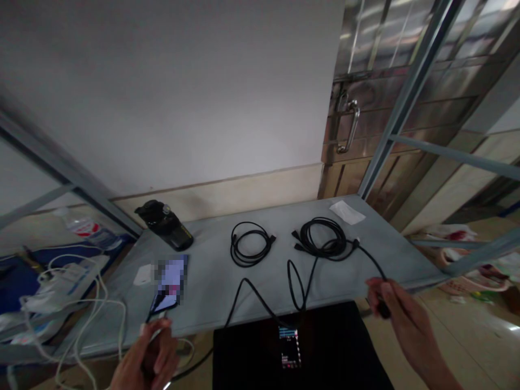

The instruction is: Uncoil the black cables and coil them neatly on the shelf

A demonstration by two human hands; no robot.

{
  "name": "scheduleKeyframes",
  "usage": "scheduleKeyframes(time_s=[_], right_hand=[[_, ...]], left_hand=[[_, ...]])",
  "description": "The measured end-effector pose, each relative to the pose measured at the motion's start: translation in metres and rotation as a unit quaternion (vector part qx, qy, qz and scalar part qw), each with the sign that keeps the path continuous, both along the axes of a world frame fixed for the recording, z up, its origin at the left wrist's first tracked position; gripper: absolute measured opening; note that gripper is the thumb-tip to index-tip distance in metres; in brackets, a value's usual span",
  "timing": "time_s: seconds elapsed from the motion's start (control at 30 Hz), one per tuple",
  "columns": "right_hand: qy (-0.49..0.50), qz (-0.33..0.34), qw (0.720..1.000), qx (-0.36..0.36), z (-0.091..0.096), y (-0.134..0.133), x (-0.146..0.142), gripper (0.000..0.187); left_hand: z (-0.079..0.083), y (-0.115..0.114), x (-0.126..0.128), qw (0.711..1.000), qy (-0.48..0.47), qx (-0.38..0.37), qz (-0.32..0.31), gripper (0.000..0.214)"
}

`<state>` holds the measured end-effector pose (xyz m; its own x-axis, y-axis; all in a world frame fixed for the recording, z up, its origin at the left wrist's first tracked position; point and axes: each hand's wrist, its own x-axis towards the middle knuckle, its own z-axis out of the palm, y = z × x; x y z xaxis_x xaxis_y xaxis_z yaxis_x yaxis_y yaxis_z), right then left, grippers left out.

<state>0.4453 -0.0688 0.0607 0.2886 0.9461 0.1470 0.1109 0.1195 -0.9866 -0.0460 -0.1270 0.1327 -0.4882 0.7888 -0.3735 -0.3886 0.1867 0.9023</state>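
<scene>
My right hand (pixel 392 306) is closed on one end of a black cable (pixel 300 281) at the table's front right edge. The cable loops across the grey table (pixel 211 281) and hangs off the front. My left hand (pixel 152 355) is closed low at the front left, apparently on the cable's other end, though what it grips is partly hidden. Behind lie two coiled black cables, a small coil (pixel 249 244) and a larger coil (pixel 323 238) that joins the strand in my right hand. A phone (pixel 170 279) with a lit screen lies near my left hand.
A black bottle (pixel 166 225) lies on its side at the back left, a white paper (pixel 347 212) at the back right. White cables and chargers (pixel 69 281) pile up at left by a plastic bottle (pixel 87 227). A dark surface with a small lit display (pixel 290 346) sits below. Metal frame posts flank the table.
</scene>
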Motion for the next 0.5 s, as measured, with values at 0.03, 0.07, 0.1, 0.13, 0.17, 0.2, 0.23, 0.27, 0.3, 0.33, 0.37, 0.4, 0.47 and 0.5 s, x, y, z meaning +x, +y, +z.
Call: scheduleKeyframes(time_s=[0.03,0.07,0.1,0.13,0.17,0.2,0.23,0.27,0.3,0.33,0.37,0.4,0.47,0.5], right_hand=[[-0.041,0.026,0.999,0.006,0.000,-0.002,-0.015,0.048],[-0.075,0.051,0.996,0.016,0.001,-0.005,-0.031,0.046],[-0.101,0.078,0.991,0.026,0.002,-0.007,-0.048,0.043],[-0.121,0.105,0.986,0.041,0.004,-0.010,-0.066,0.038],[-0.137,0.134,0.980,0.057,0.005,-0.012,-0.084,0.034],[-0.152,0.162,0.972,0.073,0.006,-0.014,-0.102,0.032],[-0.167,0.190,0.963,0.095,0.005,-0.016,-0.120,0.032],[-0.183,0.223,0.951,0.115,0.002,-0.018,-0.137,0.033],[-0.201,0.255,0.937,0.130,-0.004,-0.020,-0.153,0.033],[-0.222,0.288,0.921,0.143,-0.012,-0.022,-0.168,0.031],[-0.246,0.317,0.903,0.153,-0.023,-0.024,-0.183,0.027],[-0.272,0.340,0.886,0.161,-0.036,-0.026,-0.197,0.023],[-0.330,0.360,0.851,0.195,-0.064,-0.031,-0.224,0.023],[-0.353,0.363,0.835,0.215,-0.079,-0.034,-0.235,0.028]], left_hand=[[-0.004,0.001,0.005,1.000,0.001,-0.008,-0.014,0.058],[-0.009,0.003,0.011,1.000,0.003,-0.011,-0.022,0.059],[-0.014,0.005,0.017,1.000,0.004,-0.010,-0.026,0.060],[-0.018,0.007,0.024,1.000,0.002,-0.006,-0.030,0.060],[-0.023,0.009,0.032,0.999,-0.001,-0.003,-0.035,0.062],[-0.028,0.011,0.040,0.999,-0.007,0.001,-0.043,0.063],[-0.033,0.013,0.048,0.998,-0.016,0.005,-0.053,0.065],[-0.037,0.014,0.056,0.998,-0.026,0.009,-0.064,0.067],[-0.042,0.015,0.063,0.997,-0.038,0.012,-0.074,0.069],[-0.046,0.015,0.069,0.995,-0.049,0.014,-0.083,0.071],[-0.049,0.015,0.075,0.994,-0.060,0.014,-0.094,0.073],[-0.052,0.014,0.080,0.992,-0.068,0.009,-0.104,0.075],[-0.055,0.012,0.086,0.989,-0.083,-0.006,-0.123,0.078],[-0.055,0.010,0.088,0.988,-0.085,-0.012,-0.131,0.080]])
